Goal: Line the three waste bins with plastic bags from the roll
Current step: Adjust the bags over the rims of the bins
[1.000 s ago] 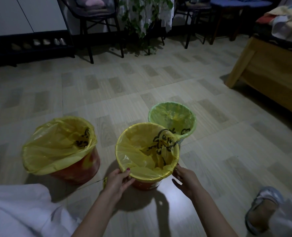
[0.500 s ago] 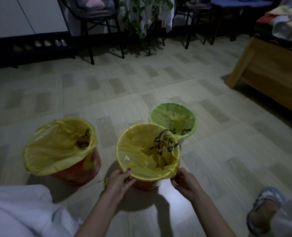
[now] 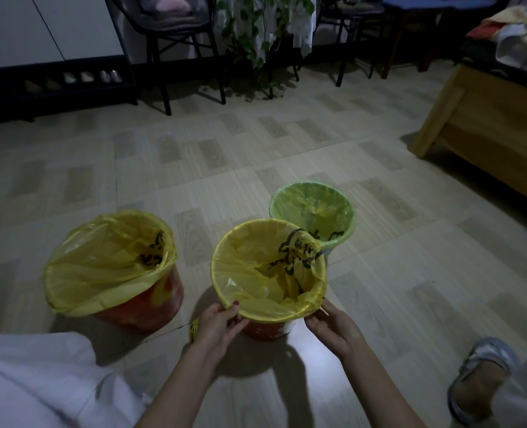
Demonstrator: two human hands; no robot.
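Pinching the folded-over hem of the yellow bag point(image 3: 265, 267) on the middle bin point(image 3: 266, 330), I have my left hand point(image 3: 217, 324) closed on the near-left rim and my right hand point(image 3: 330, 330) closed on the near-right rim; the bin sits between them, touching both. My worry is the thin film: if I tug down unevenly, I judge it could tear at the rim or pop off the far side, where it bunches. The light bin could also tip toward me. The left bin point(image 3: 138, 304), beyond my left hand, wears a loose, sagging bag that may slip inside. The green bin point(image 3: 313, 211), beyond my right hand, looks snug. Black characters are printed on the bags, too crumpled and dim to read; I make out no brand
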